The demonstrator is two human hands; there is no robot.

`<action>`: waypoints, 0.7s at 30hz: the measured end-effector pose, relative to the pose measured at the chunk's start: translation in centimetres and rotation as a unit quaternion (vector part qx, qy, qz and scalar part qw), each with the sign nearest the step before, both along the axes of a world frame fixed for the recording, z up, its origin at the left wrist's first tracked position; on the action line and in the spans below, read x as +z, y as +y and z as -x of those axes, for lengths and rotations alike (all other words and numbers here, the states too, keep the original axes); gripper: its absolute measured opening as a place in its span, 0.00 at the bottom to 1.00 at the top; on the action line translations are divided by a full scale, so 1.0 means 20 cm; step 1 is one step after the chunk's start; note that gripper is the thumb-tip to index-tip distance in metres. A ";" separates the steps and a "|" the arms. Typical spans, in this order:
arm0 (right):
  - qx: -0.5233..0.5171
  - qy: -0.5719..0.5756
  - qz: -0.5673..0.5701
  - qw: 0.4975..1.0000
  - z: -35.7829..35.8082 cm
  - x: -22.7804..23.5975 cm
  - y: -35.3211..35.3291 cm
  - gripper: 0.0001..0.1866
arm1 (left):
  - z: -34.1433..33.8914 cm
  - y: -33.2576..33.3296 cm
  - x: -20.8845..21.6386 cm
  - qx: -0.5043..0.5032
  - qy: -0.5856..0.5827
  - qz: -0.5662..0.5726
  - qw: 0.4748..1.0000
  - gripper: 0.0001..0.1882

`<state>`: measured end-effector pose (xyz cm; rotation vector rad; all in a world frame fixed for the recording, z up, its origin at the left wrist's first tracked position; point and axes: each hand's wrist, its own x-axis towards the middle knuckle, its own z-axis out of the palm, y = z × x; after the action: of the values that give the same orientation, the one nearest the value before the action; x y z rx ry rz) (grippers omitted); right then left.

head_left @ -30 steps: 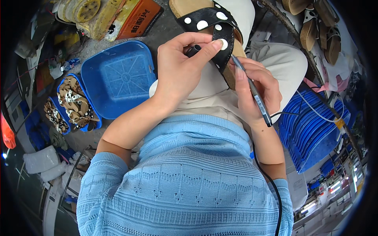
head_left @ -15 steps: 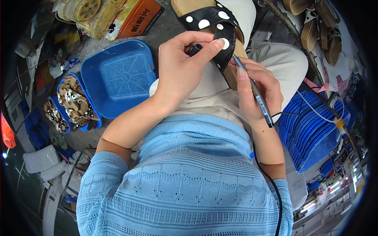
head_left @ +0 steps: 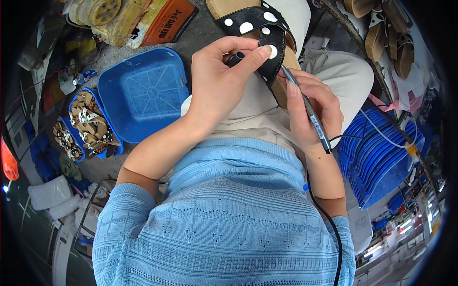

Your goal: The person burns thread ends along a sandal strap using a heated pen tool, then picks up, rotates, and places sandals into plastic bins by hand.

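A sandal [head_left: 248, 18] with black straps, white dots and a tan footbed lies across my lap, its upper end beyond my knees. My left hand [head_left: 217, 86] is closed on one strap, thumb pressed beside a large white dot. A black pen cap [head_left: 235, 59] also pokes out between its thumb and fingers. My right hand [head_left: 318, 107] grips a dark marker pen [head_left: 312, 114], held slantwise. Its tip is at the stitched right edge of the strap; whether it touches I cannot tell. My left fingers hide the strap's underside.
To the left stand a blue plastic tub [head_left: 152, 90] and smaller blue bins [head_left: 98, 126] of sandal parts. Stacked blue baskets [head_left: 374, 157] are at the right. More sandals [head_left: 377, 40] sit on a rack at upper right. A black cable [head_left: 329, 219] runs along my right arm.
Almost nothing differs: the sandal and my left hand have shifted a tiny bit up and left. My right hand keeps the pen in the same place.
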<state>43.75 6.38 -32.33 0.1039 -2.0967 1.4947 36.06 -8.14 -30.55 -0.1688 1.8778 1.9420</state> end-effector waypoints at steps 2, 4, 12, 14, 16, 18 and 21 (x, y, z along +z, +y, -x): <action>-0.015 -0.010 0.048 0.999 0.00 0.00 -0.01 0.11 | 0.00 0.01 0.01 0.005 -0.004 -0.013 1.000 0.10; -0.011 -0.008 0.030 0.999 0.00 0.00 -0.01 0.11 | 0.00 0.01 0.01 -0.005 -0.005 0.002 1.000 0.10; -0.023 -0.009 0.023 0.999 0.00 -0.01 -0.01 0.11 | 0.00 0.00 0.00 0.002 -0.010 -0.005 1.000 0.10; -0.007 0.003 0.033 0.999 0.00 -0.01 0.00 0.11 | 0.00 0.00 0.00 0.003 -0.005 -0.004 1.000 0.10; -0.017 -0.010 0.034 0.999 0.00 0.00 -0.01 0.11 | 0.00 0.00 0.00 0.003 -0.007 -0.006 1.000 0.10; -0.026 -0.021 0.035 0.999 0.00 0.00 -0.01 0.12 | 0.00 0.00 0.01 0.011 -0.026 -0.013 1.000 0.10; 0.013 -0.007 0.001 1.000 0.00 0.03 0.00 0.12 | -0.03 0.00 0.03 0.052 -0.085 -0.063 0.993 0.12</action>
<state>43.83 6.29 -31.71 0.1199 -2.1127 1.5156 36.57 -8.16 -29.98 -0.3877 1.6619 2.0382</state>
